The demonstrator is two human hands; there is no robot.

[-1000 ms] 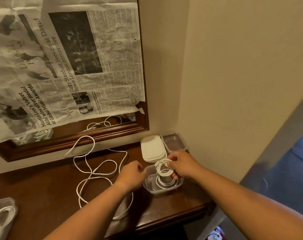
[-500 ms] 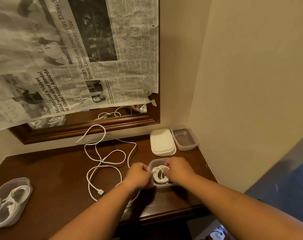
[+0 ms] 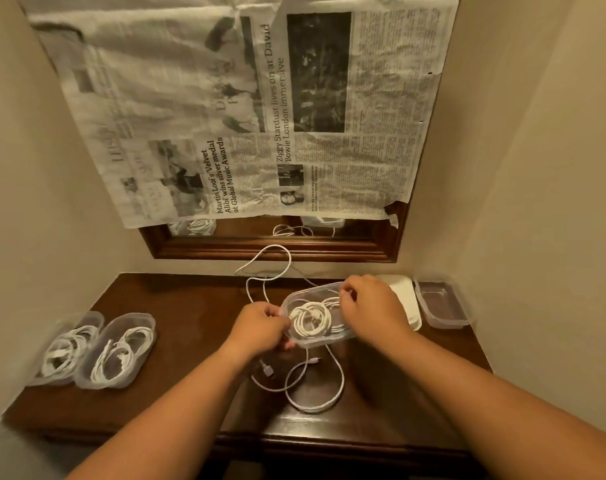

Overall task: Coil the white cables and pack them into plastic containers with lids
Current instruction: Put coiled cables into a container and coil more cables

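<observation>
- Done so far, by the look of it: outer filled container (image 3: 67, 348) & inner filled container (image 3: 117, 351) sit side by side at worktop (image 3: 190, 341) left end, each w/ a white coil inside. Lids on or not: can't tell.
- In progress: held container (image 3: 322, 341), raised off the worktop & tilted, w/ coiled cable (image 3: 310, 318) already inside it. No lid on it yet.
- Left to do, as I judge: lid this one, then coil the loose cable (image 3: 342, 377), which sprawls from the front-centre loops back to the wall. Likely goes into the empty container (image 3: 441, 301) at far right.
- White lids (image 3: 407, 303) lie stacked betw. the right hand and the empty container, partly hidden.
- Roughly past halfway: 3 cables boxed, 1 loose.
- Left hand (image 3: 260, 327): fingers curled, gripping the held container's left end.
- Right hand (image 3: 374, 306): fingers curled over the container's far right rim, holding that end. Whether its fingertips also nip a cable strand: can't tell.
</observation>
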